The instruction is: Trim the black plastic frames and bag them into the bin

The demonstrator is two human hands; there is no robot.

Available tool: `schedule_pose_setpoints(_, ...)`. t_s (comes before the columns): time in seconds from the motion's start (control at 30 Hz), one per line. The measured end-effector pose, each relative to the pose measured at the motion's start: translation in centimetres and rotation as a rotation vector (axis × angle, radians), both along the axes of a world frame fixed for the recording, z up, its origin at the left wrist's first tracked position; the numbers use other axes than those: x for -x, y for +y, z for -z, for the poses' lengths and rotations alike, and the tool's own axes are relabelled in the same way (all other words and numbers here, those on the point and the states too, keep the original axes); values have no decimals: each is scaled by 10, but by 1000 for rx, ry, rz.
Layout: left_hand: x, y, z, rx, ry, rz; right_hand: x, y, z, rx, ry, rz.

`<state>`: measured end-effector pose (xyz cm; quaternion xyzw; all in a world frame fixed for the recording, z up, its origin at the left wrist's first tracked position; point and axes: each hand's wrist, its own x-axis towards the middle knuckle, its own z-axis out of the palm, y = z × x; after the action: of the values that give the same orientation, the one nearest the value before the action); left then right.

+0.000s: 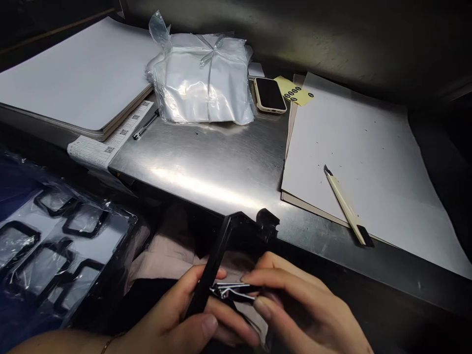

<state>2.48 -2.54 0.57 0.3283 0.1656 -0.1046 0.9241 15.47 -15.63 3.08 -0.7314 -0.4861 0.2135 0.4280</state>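
Low in the middle of the head view, my left hand [173, 314] is closed around a glossy black angular plastic part [214, 258]. The part stands tilted, its bent upper arm ending in a notched, rounded tip. From the right, my right hand [306, 300] pinches a small silver nail clipper [238, 290] between thumb and fingers. The clipper's head touches or lies very close to the part's inner edge; exactly what is between its jaws cannot be made out. Fingers hide the lower end of the part.
On the metal table [177, 162] lie a stack of white sheets [84, 69], a tied plastic-wrapped bundle [206, 78], a pen [145, 125], a phone [270, 95], yellow stickers [300, 96], and a cutter knife [346, 204] on white card [376, 147]. Bagged black frames [55, 255] sit lower left.
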Motion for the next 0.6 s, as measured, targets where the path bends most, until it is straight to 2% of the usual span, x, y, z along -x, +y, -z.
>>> schedule_pose_setpoints(0.1, 0, -1, 0, -3, 38, -25, -8, -5, -2, 21, -124, 75)
schedule_pose_setpoints(0.27, -3, 0, -1, 89, 17, -27, -1, -10, 2, 35, -432, 57)
schedule_pose_setpoints(0.4, -4, -1, -3, 157, -28, -40, 5, -6, 3, 23, -507, 69)
schedule_pose_setpoints(0.6, -4, -1, -2, 109, -43, -21, 14, 0, 3, 15, -606, 145)
